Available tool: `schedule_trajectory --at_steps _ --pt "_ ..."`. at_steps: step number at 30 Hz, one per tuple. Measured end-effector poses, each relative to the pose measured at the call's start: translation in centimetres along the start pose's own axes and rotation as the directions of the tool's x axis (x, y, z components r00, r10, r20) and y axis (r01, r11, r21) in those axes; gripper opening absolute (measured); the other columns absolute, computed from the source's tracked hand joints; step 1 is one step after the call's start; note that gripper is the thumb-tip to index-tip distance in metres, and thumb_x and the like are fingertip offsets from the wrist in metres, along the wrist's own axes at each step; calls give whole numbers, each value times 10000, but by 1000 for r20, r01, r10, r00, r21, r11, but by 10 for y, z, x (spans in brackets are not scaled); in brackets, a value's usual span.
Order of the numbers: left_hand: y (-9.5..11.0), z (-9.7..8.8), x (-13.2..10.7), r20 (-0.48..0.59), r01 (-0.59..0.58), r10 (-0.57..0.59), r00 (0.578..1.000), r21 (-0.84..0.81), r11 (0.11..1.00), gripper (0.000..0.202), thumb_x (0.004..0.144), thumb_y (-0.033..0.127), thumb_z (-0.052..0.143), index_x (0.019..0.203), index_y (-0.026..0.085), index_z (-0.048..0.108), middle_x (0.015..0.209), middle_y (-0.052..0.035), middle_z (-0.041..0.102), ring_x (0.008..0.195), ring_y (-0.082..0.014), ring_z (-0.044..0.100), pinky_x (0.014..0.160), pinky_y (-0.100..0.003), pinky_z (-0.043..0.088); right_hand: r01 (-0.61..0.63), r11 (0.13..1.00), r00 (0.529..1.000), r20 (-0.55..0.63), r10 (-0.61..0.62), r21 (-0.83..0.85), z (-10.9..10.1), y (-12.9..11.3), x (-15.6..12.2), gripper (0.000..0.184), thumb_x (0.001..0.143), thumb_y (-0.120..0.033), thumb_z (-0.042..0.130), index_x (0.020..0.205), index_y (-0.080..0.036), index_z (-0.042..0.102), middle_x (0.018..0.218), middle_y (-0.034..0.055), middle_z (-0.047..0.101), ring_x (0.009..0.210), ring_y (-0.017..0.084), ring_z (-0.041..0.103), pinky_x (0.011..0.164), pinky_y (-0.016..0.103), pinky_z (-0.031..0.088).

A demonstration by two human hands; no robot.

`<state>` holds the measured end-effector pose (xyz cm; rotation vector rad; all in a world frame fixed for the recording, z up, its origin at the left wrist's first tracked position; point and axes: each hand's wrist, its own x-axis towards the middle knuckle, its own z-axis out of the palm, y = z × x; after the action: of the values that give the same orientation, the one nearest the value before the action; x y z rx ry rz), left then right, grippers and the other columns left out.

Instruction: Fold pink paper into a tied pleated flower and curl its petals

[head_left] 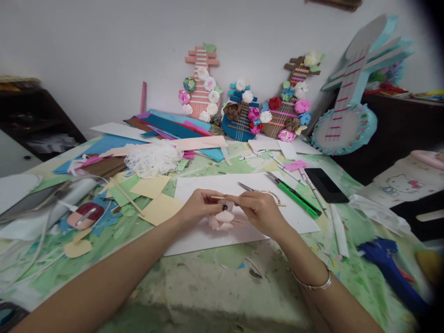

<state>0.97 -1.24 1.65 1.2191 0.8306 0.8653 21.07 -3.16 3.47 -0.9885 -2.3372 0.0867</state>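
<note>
Over a white sheet of paper (294, 224), my two hands meet in front of me with fingers pinched together. A thin wooden stick (218, 198) runs between them, its other end poking out past my right hand (262, 210). That hand is closed on the stick. My left hand (201, 206) is closed on a small pale piece of paper (227, 205) against the stick; fingers partly hide it. Just below lie several pale pink paper petals (222, 222). Scissors (245, 186) and a green utility knife (294, 195) lie beyond my right hand.
Yellow and green paper sheets (152, 187) and a heap of white string (154, 158) lie left. A black phone (326, 185) and a blue glue gun (390, 268) are at right. Flower-covered paper instruments (201, 99) lean against the wall.
</note>
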Motion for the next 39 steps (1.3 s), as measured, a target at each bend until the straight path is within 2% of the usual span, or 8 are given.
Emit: schedule_trajectory --at_steps 3,8,13,16,19,26,33,39 --pt "0 0 0 2 -46 46 999 2 999 241 656 248 725 857 116 714 715 -48 696 598 -108 586 533 -187 438 -2 1000 1000 -19 2 19 0 0 0 398 846 -79 437 1113 -293 641 755 -5 664 625 83 557 550 200 381" --pt "-1 1 0 -34 -105 109 994 92 990 217 719 319 671 804 128 727 709 -46 693 586 -99 564 516 -181 419 -6 1000 999 -49 7 28 3 0 0 394 839 -69 440 1073 -297 660 788 -5 680 650 96 575 557 213 397" --pt "-1 1 0 -63 -140 158 985 223 965 203 716 270 654 835 125 732 750 -64 713 609 -116 588 539 -190 433 -81 995 988 -128 89 66 4 -3 0 274 857 -145 475 1047 -210 662 785 22 695 656 115 591 597 234 425" --pt "1 1 -1 -51 -161 182 982 285 945 194 717 232 639 851 125 732 772 -69 719 624 -118 602 553 -186 446 -113 993 982 -151 118 41 4 -5 2 179 820 -154 539 921 -189 682 723 19 680 610 114 573 580 232 407" --pt "3 3 -3 -35 -192 213 976 311 931 187 716 206 622 848 130 730 774 -61 722 626 -120 610 557 -185 460 -95 995 984 -152 98 27 3 -6 3 127 800 -146 561 834 -184 677 683 12 659 601 113 558 577 229 386" --pt "1 3 -3 -5 -236 256 967 372 898 168 710 218 628 806 121 726 766 -66 719 673 -144 625 595 -205 487 -74 997 993 -98 69 -38 5 -4 0 161 844 -172 507 858 -199 664 702 16 646 648 125 564 607 243 370" --pt "-2 -1 -2 8 -250 267 964 380 891 194 731 261 629 828 122 723 771 -70 717 668 -150 626 603 -225 499 -86 995 989 -129 79 -48 4 -10 1 165 864 -219 487 825 -184 644 683 22 615 620 121 528 585 249 356" --pt "3 3 -5 3 -277 312 950 468 839 161 747 234 614 813 132 719 773 -64 719 707 -156 633 628 -217 484 -150 988 975 -175 139 -49 4 -17 2 172 855 -271 516 757 -179 623 654 23 601 629 130 517 614 262 336"
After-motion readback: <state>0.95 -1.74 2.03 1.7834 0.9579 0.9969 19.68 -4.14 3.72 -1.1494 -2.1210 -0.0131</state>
